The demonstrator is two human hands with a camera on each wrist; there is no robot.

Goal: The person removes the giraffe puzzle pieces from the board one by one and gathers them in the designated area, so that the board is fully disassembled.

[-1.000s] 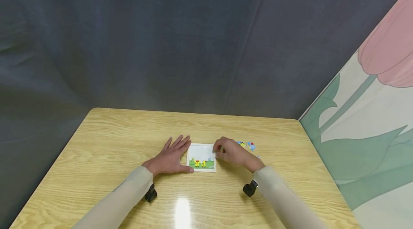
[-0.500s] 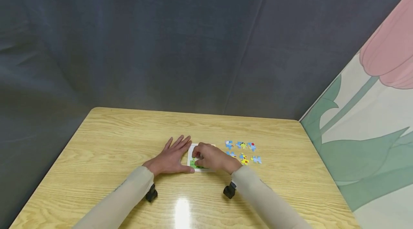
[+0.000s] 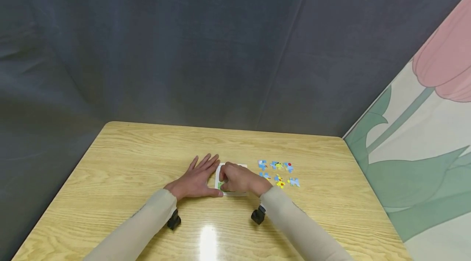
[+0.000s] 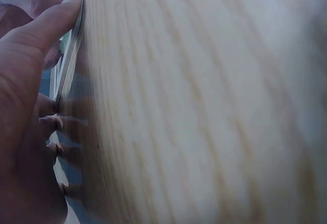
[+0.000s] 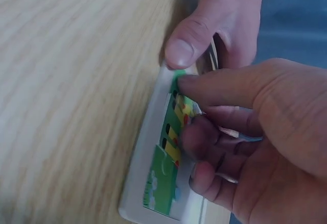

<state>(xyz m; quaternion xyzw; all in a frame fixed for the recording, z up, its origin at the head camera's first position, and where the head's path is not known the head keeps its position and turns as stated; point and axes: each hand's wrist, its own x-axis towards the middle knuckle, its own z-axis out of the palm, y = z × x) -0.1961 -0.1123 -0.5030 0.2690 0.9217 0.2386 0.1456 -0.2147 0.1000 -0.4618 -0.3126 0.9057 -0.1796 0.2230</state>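
Observation:
A small jigsaw puzzle in a white frame [image 5: 134,180] lies on the table; its lower strip shows green with yellow and red figures [image 5: 171,137]. My left hand [image 3: 195,179] rests spread along the frame's left side, thumb on the near left corner. Over the frame, my right hand [image 3: 239,178] has its fingers curled and hides most of the puzzle in the head view. Its thumb and fingertips seem to pinch a puzzle piece [image 5: 185,105] of yellow and red, low over the green strip; the fingers partly cover it. In the left wrist view, the left thumb [image 4: 48,27] lies along the frame's edge.
Several loose puzzle pieces, blue and yellow, lie right of the frame, among them a yellow one [image 3: 280,181] and a pale blue one [image 3: 294,181]. A dark curtain [image 3: 184,48] hangs behind the wooden table [image 3: 140,150]. A flowered cloth [image 3: 423,163] hangs at the right.
My right hand has moved left from the frame's right edge to over the puzzle, and has settled lower there. The loose pieces at the right came into sight. My left hand stays in place.

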